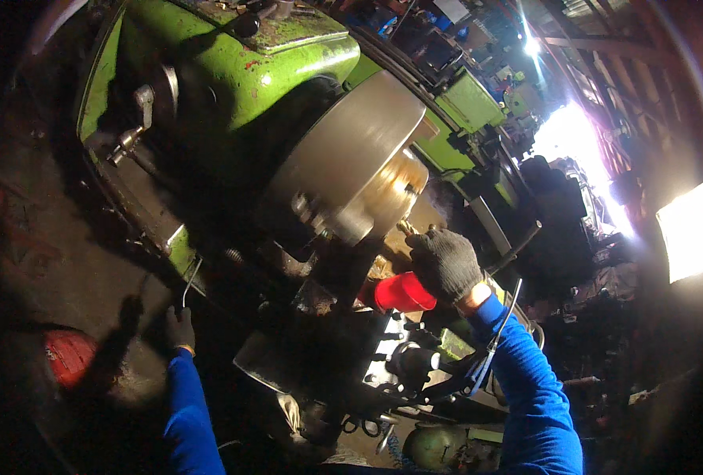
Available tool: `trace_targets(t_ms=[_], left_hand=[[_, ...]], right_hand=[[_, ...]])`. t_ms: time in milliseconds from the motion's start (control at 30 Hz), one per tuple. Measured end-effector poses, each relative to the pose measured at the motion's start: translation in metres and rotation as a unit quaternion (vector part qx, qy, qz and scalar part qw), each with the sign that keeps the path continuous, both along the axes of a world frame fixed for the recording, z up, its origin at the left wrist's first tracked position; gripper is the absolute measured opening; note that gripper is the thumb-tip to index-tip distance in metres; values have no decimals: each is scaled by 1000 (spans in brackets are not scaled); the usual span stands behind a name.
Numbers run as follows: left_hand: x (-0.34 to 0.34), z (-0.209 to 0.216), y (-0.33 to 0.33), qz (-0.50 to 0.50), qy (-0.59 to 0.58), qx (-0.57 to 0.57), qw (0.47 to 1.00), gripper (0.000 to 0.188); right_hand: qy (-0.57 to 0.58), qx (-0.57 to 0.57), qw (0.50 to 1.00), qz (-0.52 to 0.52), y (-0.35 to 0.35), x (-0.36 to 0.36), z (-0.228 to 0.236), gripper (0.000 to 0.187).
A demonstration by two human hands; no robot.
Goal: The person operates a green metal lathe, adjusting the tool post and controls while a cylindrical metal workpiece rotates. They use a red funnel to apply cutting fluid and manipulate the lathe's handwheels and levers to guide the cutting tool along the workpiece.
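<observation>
A large metal lathe chuck (351, 142) carries a round, shiny workpiece (401, 190); the surfaces of both look smeared, as in turning. My right hand (446, 265), in a dark grey glove, is closed at the workpiece's lower right. From its fingers a short tan, brush-like piece (406, 227) points at the workpiece; its kind is unclear. Just below this hand sits a red cup-like container (403, 293), partly hidden by the glove. Far to the left, my gloved left hand (180, 327) is closed around the lower end of a thin bent metal lever (192, 281).
The green lathe headstock (288, 71) fills the upper left, with a crank-like handle (134, 131) on its side. Below the cup stand the dark tool post (407, 360) and carriage parts. A red rounded object (70, 356) lies on the floor at left. Bright openings light the right.
</observation>
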State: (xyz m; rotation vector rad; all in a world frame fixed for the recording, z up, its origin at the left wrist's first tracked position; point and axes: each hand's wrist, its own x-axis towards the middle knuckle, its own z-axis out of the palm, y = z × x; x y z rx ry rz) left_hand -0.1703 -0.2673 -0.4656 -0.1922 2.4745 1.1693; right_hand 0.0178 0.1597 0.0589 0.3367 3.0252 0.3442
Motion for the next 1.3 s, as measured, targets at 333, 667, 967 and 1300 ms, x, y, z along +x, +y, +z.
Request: trace_targets(t_ms=[333,667,967,1300], left_hand=[[-52,-118,-24,28,-252,263,931,31],[-62,74,63,28,-126,432,893,40],[-63,192,74,97,-383,420,817,57],[-74,145,64,75,-451,448,768,60]], right_hand=[[63,25,998,-16,34,13,-8,24],[83,-77,990,-88,49,-2,7,23],[94,-87,988,-86,32,14,-2,27],[57,-46,997,-36,14,5,0,26]])
